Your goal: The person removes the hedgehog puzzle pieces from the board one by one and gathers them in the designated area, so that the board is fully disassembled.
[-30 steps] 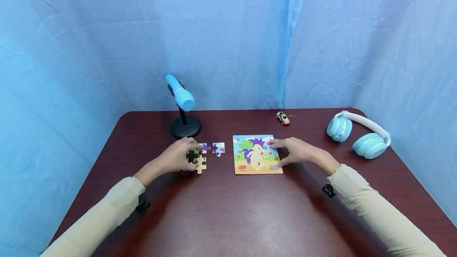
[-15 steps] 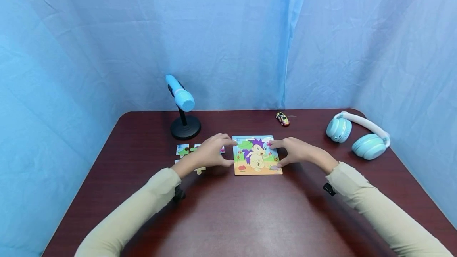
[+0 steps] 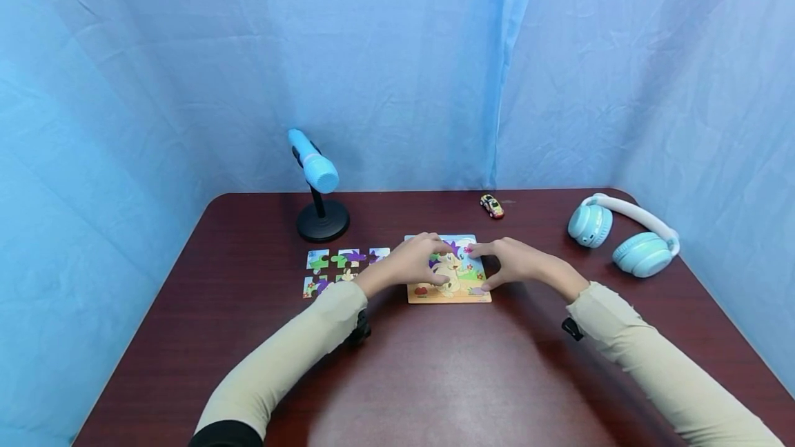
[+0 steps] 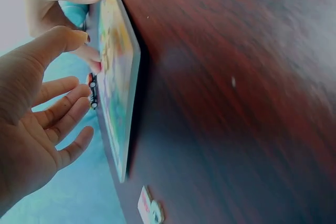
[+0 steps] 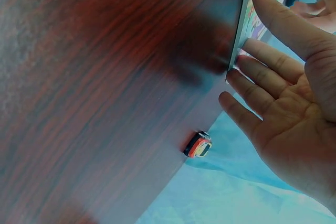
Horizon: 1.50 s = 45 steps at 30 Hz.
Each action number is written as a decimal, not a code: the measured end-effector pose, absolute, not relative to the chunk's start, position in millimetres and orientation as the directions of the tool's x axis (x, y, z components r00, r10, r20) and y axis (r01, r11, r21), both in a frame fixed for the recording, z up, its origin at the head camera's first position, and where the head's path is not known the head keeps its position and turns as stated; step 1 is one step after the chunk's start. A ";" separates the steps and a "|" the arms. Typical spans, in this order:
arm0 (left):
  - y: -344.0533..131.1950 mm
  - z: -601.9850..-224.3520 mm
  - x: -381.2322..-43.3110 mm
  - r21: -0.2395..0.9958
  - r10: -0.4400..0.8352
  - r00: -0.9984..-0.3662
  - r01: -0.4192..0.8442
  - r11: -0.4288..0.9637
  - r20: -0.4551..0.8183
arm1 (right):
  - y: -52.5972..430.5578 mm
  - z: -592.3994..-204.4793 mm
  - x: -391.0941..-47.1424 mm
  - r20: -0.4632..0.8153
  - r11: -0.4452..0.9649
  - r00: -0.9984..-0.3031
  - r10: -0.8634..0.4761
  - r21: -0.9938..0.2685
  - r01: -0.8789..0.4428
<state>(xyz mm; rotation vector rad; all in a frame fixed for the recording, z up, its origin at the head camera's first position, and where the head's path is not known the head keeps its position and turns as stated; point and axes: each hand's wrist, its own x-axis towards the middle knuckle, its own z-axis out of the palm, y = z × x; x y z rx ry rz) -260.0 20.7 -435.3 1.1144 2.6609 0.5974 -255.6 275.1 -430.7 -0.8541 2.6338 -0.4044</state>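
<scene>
A square puzzle board (image 3: 461, 292) printed with a purple-spined hedgehog lies flat in the middle of the table. Over its left half hovers my left hand (image 3: 410, 261), thumb and fingers spread apart with nothing between them; the left wrist view shows this hand (image 4: 26, 119) above the board's surface (image 4: 116, 72). My right hand (image 3: 515, 262) rests at the board's right side, its thumb and fingertips on the printed face near the edge. In the right wrist view, the fingers of that hand (image 5: 299, 93) are nearly straight. Left of the board lie several loose jigsaw pieces (image 3: 317, 261), partly covered by my left arm.
A blue microphone (image 3: 319, 172) on a black round stand (image 3: 323, 221) is at the back left. Behind the board sits a small toy car (image 3: 492, 206). Light blue headphones (image 3: 643, 254) lie at the right. Blue cloth (image 3: 385, 67) hangs around the table.
My left hand has moved right, from the loose pieces, past the board's left edge, to above the board. My right hand has stayed at the board's right side.
</scene>
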 end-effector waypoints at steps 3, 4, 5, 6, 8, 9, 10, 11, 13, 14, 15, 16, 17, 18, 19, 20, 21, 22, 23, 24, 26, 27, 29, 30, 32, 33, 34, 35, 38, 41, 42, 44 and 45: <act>28.7 -438.6 -261.9 0.435 0.728 -0.685 0.646 0.627 -0.030 | 275.7 -430.6 -255.7 -0.231 0.780 -0.762 -0.605 -0.366 -0.508; 31.1 -439.6 -262.5 0.434 0.733 -0.680 0.652 0.622 -0.030 | 275.7 -430.5 -255.7 -0.231 0.781 -0.764 -0.603 -0.365 -0.507; 33.2 -440.5 -263.3 0.427 0.738 -0.674 0.659 0.619 -0.030 | 275.7 -430.4 -255.7 -0.231 0.783 -0.766 -0.600 -0.364 -0.504; 35.1 -440.9 -263.8 0.423 0.743 -0.668 0.665 0.616 -0.031 | 275.6 -430.2 -255.7 -0.232 0.785 -0.767 -0.598 -0.363 -0.502; 38.3 -442.1 -265.0 0.416 0.747 -0.664 0.670 0.615 -0.034 | 274.9 -429.6 -255.6 -0.230 0.785 -0.767 -0.598 -0.362 -0.503; 39.5 -442.7 -265.7 0.416 0.748 -0.663 0.671 0.614 -0.035 | 274.6 -429.3 -255.5 -0.230 0.785 -0.768 -0.598 -0.361 -0.503; 40.5 -443.2 -266.4 0.417 0.750 -0.661 0.672 0.612 -0.035 | 274.2 -428.9 -255.2 -0.229 0.785 -0.768 -0.598 -0.361 -0.504; 41.4 -443.6 -266.9 0.421 0.750 -0.660 0.670 0.611 -0.038 | 273.9 -428.7 -255.2 -0.229 0.785 -0.768 -0.599 -0.360 -0.505; 42.5 -444.6 -268.0 0.439 0.749 -0.662 0.661 0.609 -0.043 | 273.6 -428.6 -255.3 -0.228 0.783 -0.767 -0.600 -0.360 -0.507; 42.9 -445.1 -268.2 0.445 0.749 -0.661 0.659 0.606 -0.043 | 273.7 -428.6 -255.2 -0.226 0.783 -0.766 -0.601 -0.360 -0.508; 43.2 -445.3 -268.5 0.452 0.749 -0.661 0.655 0.605 -0.044 | 273.9 -428.8 -255.3 -0.225 0.782 -0.766 -0.602 -0.360 -0.509; 43.6 -445.7 -268.8 0.460 0.749 -0.661 0.652 0.603 -0.044 | 273.9 -429.0 -255.4 -0.224 0.781 -0.765 -0.604 -0.361 -0.511; 43.8 -445.8 -268.7 0.463 0.749 -0.661 0.650 0.602 -0.044 | 274.1 -429.4 -255.7 -0.224 0.780 -0.765 -0.604 -0.361 -0.511; 44.1 -445.7 -268.7 0.469 0.748 -0.662 0.647 0.601 -0.045 | 274.2 -429.3 -255.7 -0.225 0.781 -0.765 -0.603 -0.362 -0.509; 44.4 -445.4 -268.6 0.472 0.747 -0.663 0.645 0.601 -0.046 | 274.3 -429.3 -255.8 -0.226 0.781 -0.765 -0.603 -0.362 -0.509; 44.7 -445.3 -268.6 0.476 0.747 -0.664 0.642 0.601 -0.047 | 274.3 -429.3 -256.0 -0.228 0.783 -0.766 -0.601 -0.363 -0.506; 45.1 -445.0 -268.6 0.481 0.745 -0.665 0.637 0.602 -0.050 | 274.4 -429.4 -256.2 -0.231 0.784 -0.767 -0.599 -0.363 -0.503; 45.6 -444.6 -268.4 0.485 0.744 -0.666 0.634 0.603 -0.054 | 274.4 -429.4 -256.4 -0.232 0.786 -0.768 -0.597 -0.363 -0.501; 46.1 -444.0 -268.3 0.487 0.742 -0.668 0.630 0.605 -0.058 | 274.5 -429.5 -256.6 -0.233 0.787 -0.769 -0.595 -0.363 -0.499; 46.5 -443.8 -268.6 0.489 0.740 -0.670 0.626 0.608 -0.063 | 274.7 -429.6 -256.7 -0.234 0.788 -0.770 -0.593 -0.363 -0.497; 47.6 -443.3 -268.9 0.487 0.738 -0.671 0.621 0.614 -0.073 | 275.4 -430.4 -257.0 -0.231 0.786 -0.769 -0.596 -0.364 -0.500; 48.2 -443.1 -269.0 0.485 0.737 -0.671 0.620 0.617 -0.080 | 275.7 -430.8 -257.1 -0.228 0.784 -0.768 -0.598 -0.364 -0.503; 49.3 -443.0 -269.5 0.482 0.736 -0.672 0.617 0.622 -0.089 | 276.4 -431.5 -257.2 -0.224 0.781 -0.767 -0.601 -0.367 -0.505; 49.7 -442.7 -269.7 0.482 0.734 -0.672 0.614 0.625 -0.096 | 276.7 -431.7 -257.1 -0.222 0.780 -0.767 -0.602 -0.369 -0.505; 50.7 -442.2 -270.0 0.479 0.731 -0.674 0.610 0.631 -0.104 | 277.1 -432.2 -257.1 -0.219 0.777 -0.765 -0.606 -0.371 -0.509; 51.0 -442.1 -270.1 0.483 0.728 -0.677 0.603 0.635 -0.112 | 277.2 -432.3 -257.1 -0.217 0.775 -0.764 -0.608 -0.372 -0.511; 51.1 -441.9 -270.2 0.487 0.725 -0.678 0.597 0.637 -0.117 | 277.3 -432.3 -257.0 -0.217 0.774 -0.763 -0.609 -0.376 -0.510; 51.2 -441.7 -270.4 0.493 0.723 -0.680 0.591 0.639 -0.123 | 277.2 -432.2 -256.9 -0.217 0.773 -0.762 -0.610 -0.378 -0.510; 51.1 -442.2 -271.4 0.516 0.717 -0.684 0.569 0.641 -0.137 | 276.5 -431.6 -256.6 -0.220 0.770 -0.759 -0.613 -0.381 -0.512; 50.6 -441.8 -271.9 0.532 0.714 -0.686 0.555 0.639 -0.141 | 275.4 -430.7 -256.3 -0.221 0.770 -0.758 -0.613 -0.382 -0.511; 50.7 -442.0 -272.4 0.533 0.712 -0.688 0.554 0.639 -0.140 | 275.1 -430.5 -256.4 -0.220 0.770 -0.758 -0.614 -0.380 -0.513; 50.5 -442.0 -272.6 0.532 0.711 -0.689 0.555 0.639 -0.136 | 274.5 -429.9 -256.5 -0.220 0.771 -0.760 -0.612 -0.378 -0.512; 50.5 -441.8 -272.6 0.529 0.711 -0.691 0.557 0.641 -0.134 | 274.2 -429.7 -256.6 -0.220 0.772 -0.761 -0.611 -0.377 -0.511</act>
